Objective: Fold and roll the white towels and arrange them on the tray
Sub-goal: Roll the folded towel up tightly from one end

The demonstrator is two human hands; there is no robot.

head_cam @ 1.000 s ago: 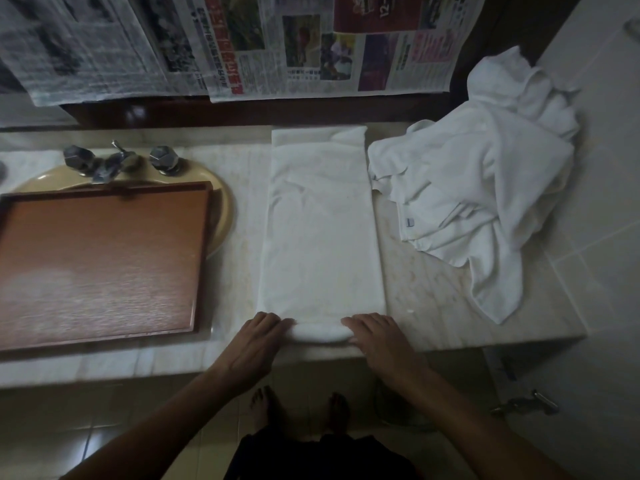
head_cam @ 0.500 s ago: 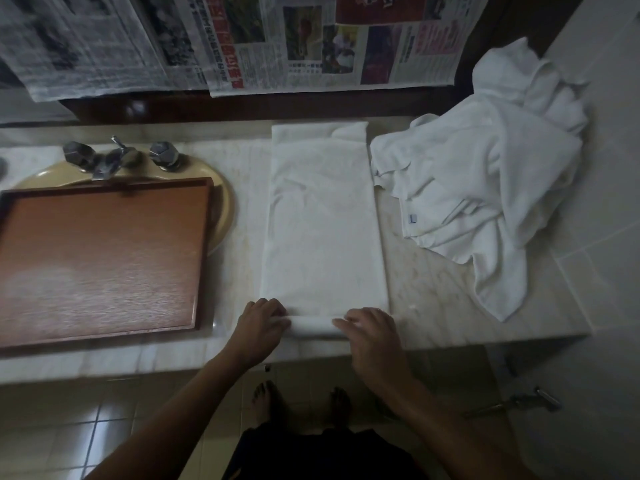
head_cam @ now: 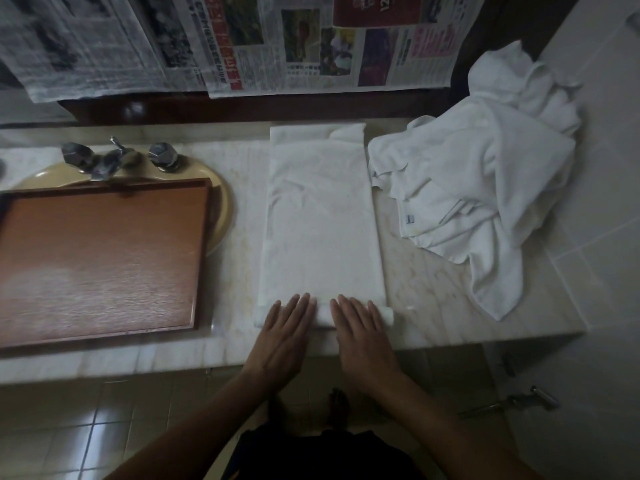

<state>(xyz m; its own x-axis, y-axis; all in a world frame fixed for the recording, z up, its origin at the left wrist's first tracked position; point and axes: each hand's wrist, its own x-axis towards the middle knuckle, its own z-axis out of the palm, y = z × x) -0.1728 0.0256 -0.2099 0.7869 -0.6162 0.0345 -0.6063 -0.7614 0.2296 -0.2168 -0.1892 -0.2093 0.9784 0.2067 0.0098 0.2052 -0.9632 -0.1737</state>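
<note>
Marble counter (head_cam: 433, 282), viewed from above. A folded white towel (head_cam: 320, 216) lies as a long strip from the back edge to the front edge, its near end turned into a short roll (head_cam: 323, 315) close to the front edge. Left hand (head_cam: 284, 336) and right hand (head_cam: 363, 336) lie side by side, flat, fingers extended and palms pressing down on the roll, gripping nothing. Wooden tray (head_cam: 100, 261) sits at the counter's left end, over a beige sink (head_cam: 221, 199), bare. Faucet (head_cam: 114, 159) at the back edge behind it. Loose heap of white towels (head_cam: 485, 181) fills the right back corner, one end hanging toward the front. Newspaper sheets (head_cam: 242, 43) hang above the back edge.
</note>
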